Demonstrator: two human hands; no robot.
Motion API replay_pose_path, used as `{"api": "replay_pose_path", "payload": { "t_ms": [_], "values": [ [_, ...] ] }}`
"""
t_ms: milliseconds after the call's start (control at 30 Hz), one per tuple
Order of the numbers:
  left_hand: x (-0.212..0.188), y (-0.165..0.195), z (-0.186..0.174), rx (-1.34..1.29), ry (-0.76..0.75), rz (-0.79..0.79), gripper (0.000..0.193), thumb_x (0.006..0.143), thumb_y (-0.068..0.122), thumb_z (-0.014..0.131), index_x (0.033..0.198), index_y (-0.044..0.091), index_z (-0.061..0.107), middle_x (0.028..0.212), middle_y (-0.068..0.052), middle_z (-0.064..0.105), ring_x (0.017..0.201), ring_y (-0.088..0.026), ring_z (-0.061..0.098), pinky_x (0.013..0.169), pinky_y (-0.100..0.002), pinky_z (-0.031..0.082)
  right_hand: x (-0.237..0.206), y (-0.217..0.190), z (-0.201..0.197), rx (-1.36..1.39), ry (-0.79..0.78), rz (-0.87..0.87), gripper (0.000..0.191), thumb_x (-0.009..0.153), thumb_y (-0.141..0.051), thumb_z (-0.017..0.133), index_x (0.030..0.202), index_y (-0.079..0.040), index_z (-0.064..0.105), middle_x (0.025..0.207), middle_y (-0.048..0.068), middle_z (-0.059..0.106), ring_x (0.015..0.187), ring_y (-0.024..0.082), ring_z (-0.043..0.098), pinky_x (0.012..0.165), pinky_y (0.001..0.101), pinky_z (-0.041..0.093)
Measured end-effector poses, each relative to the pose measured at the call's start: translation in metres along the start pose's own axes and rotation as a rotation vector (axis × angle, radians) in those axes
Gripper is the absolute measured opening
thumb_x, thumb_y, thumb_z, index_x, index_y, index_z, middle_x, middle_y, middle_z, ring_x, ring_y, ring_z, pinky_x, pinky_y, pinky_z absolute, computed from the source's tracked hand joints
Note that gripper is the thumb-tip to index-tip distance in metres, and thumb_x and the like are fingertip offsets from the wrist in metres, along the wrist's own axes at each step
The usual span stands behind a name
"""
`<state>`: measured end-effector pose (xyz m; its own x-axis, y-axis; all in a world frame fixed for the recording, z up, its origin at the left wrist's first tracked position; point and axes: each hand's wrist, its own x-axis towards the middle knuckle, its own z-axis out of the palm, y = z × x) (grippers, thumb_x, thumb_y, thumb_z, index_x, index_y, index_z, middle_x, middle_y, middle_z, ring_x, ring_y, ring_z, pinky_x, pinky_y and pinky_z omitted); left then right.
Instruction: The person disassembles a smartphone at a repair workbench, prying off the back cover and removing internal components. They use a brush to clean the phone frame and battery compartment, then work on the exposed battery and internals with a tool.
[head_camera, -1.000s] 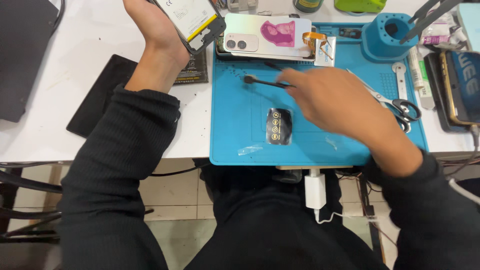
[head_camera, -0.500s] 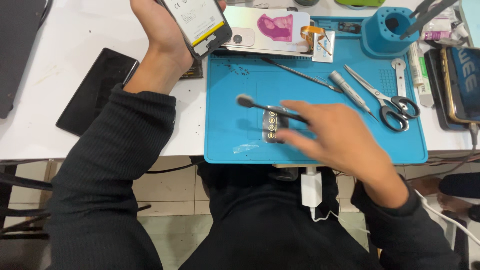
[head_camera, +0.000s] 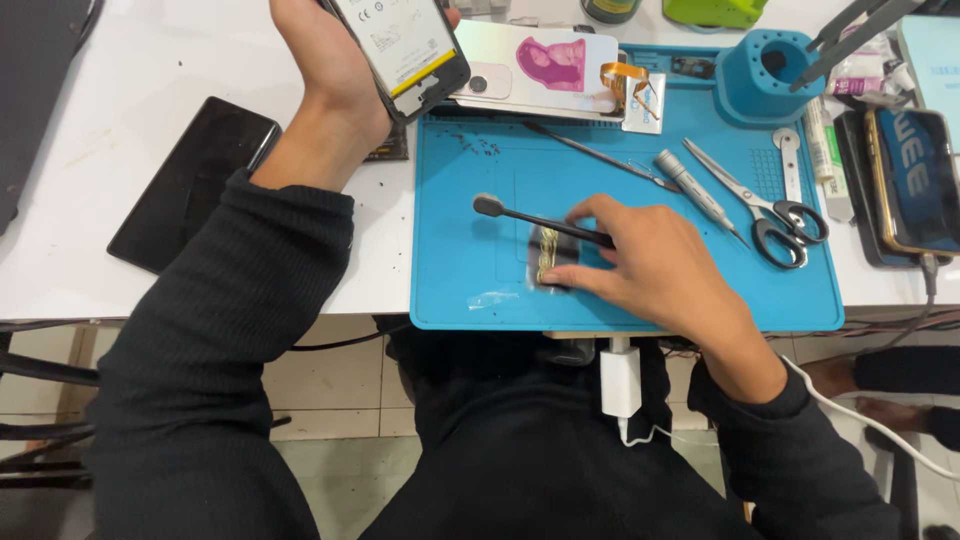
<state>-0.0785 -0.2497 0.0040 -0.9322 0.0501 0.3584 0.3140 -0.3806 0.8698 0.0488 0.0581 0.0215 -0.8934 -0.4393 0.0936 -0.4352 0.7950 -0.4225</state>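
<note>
My left hand (head_camera: 325, 55) is raised at the top left of the blue work mat (head_camera: 470, 190) and grips an opened phone (head_camera: 405, 45) with its inner side showing. My right hand (head_camera: 650, 260) rests low on the mat and holds a thin black brush-like tool (head_camera: 525, 215), whose rounded tip points left. Its fingertips touch a small dark part with gold contacts (head_camera: 550, 258) that lies on the mat. A phone back cover with a pink patch (head_camera: 540, 70) lies at the mat's top edge.
Scissors (head_camera: 770, 205), a small screwdriver (head_camera: 690, 185) and a thin metal pry tool (head_camera: 590, 150) lie on the mat's right half. A blue tool holder (head_camera: 765, 80) stands at top right. A black phone (head_camera: 190, 180) lies left; another phone (head_camera: 915, 180) charges right. A white charger (head_camera: 620, 385) hangs below.
My right hand has drawn down and toward me with the brush tool, from the mat's upper part to the small dark part. The left hand keeps the phone raised.
</note>
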Motion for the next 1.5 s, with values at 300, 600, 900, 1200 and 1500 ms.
{"api": "replay_pose_path", "payload": {
  "t_ms": [300,600,900,1200,1500],
  "values": [
    [-0.001,-0.016,-0.008,-0.024,0.162,-0.107,0.082,0.09,0.065,0.013,0.121,0.004,0.059,0.107,-0.021,0.077,0.105,-0.033,0.083,0.083,-0.041,0.067,0.014,0.025,-0.02,-0.178,0.217,0.153,0.034,0.105,-0.03,0.07,0.124,-0.002,0.064,0.071,0.016,0.068,0.065,0.033,0.066,0.057,0.043,0.048],
    [0.008,-0.017,-0.005,-0.075,-0.047,-0.032,0.085,0.096,0.063,0.017,0.123,-0.004,0.061,0.112,-0.025,0.074,0.103,-0.035,0.077,0.088,-0.043,0.067,-0.041,-0.02,-0.037,0.03,-0.227,0.028,0.041,0.089,-0.024,0.069,0.13,-0.025,0.073,0.069,0.012,0.07,0.058,0.033,0.063,0.053,0.0448,0.046],
    [0.004,-0.017,0.016,-0.128,0.014,-0.103,0.085,0.094,0.063,0.019,0.126,-0.003,0.059,0.114,-0.024,0.072,0.103,-0.037,0.079,0.086,-0.047,0.068,-0.066,-0.015,-0.028,0.062,-0.098,-0.113,0.054,0.083,-0.012,0.067,0.135,-0.024,0.067,0.066,0.011,0.066,0.056,0.033,0.062,0.052,0.0461,0.047],
    [0.001,-0.003,0.039,-0.156,-0.074,-0.063,0.095,0.095,0.079,0.02,0.129,0.0,0.06,0.117,-0.018,0.069,0.109,-0.029,0.071,0.09,-0.043,0.062,-0.043,-0.039,-0.041,0.063,-0.055,-0.196,0.056,0.083,-0.012,0.068,0.138,-0.02,0.065,0.067,0.009,0.063,0.058,0.034,0.061,0.05,0.0466,0.045],
    [0.008,0.013,0.08,-0.256,-0.128,-0.105,0.093,0.097,0.08,0.024,0.136,0.004,0.061,0.123,-0.014,0.066,0.115,-0.026,0.068,0.101,-0.045,0.059,-0.005,0.034,-0.014,-0.133,0.264,-0.129,0.04,0.086,-0.009,0.068,0.126,-0.012,0.069,0.091,0.012,0.063,0.079,0.032,0.065,0.064,0.0452,0.05]
  ]
}}
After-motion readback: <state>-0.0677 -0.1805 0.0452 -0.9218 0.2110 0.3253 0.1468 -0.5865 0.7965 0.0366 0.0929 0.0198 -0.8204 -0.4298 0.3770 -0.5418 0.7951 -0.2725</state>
